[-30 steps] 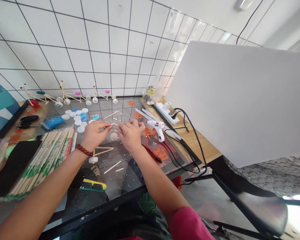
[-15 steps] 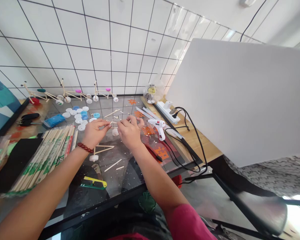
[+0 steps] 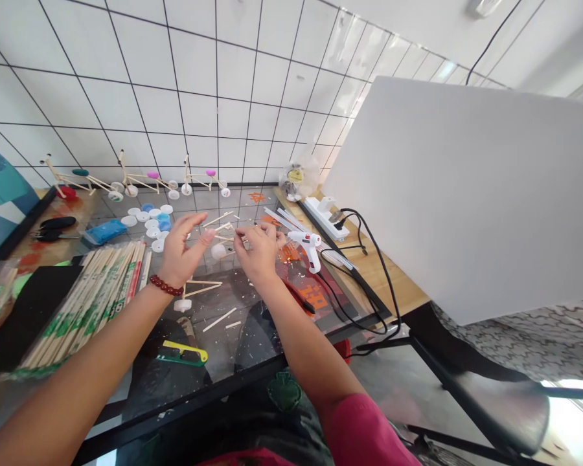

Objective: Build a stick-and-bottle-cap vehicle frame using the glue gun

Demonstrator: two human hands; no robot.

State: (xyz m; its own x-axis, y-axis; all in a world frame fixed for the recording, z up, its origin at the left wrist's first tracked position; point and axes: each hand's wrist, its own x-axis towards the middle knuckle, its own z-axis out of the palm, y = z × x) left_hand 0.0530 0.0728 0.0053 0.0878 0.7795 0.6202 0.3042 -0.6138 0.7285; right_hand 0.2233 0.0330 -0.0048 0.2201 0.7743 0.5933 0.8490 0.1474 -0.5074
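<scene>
My left hand (image 3: 183, 249) is open, thumb and fingers apart, just left of a small frame of wooden sticks (image 3: 223, 228) and not touching it. My right hand (image 3: 258, 254) is closed on the right end of this frame, its fingertips hiding the joint. A white bottle cap (image 3: 218, 251) sits at the frame's lower side like a wheel. Closer to me lies another stick piece (image 3: 203, 287) with a white cap (image 3: 182, 305) at its end. Right of my right hand rests a white glue gun (image 3: 307, 247).
White and blue bottle caps (image 3: 151, 224) lie at the left, near bagged chopsticks (image 3: 94, 291). Several stick-and-cap tricycle models line the wall. A yellow-green folding cutter (image 3: 184, 353) lies near the front edge. Glue sticks (image 3: 291, 223), a power strip (image 3: 326, 217) and black cables occupy the right.
My left hand has let go of the stick frame, opened and drawn back left. My right hand has moved slightly right and still holds the frame, whose cap now shows further left.
</scene>
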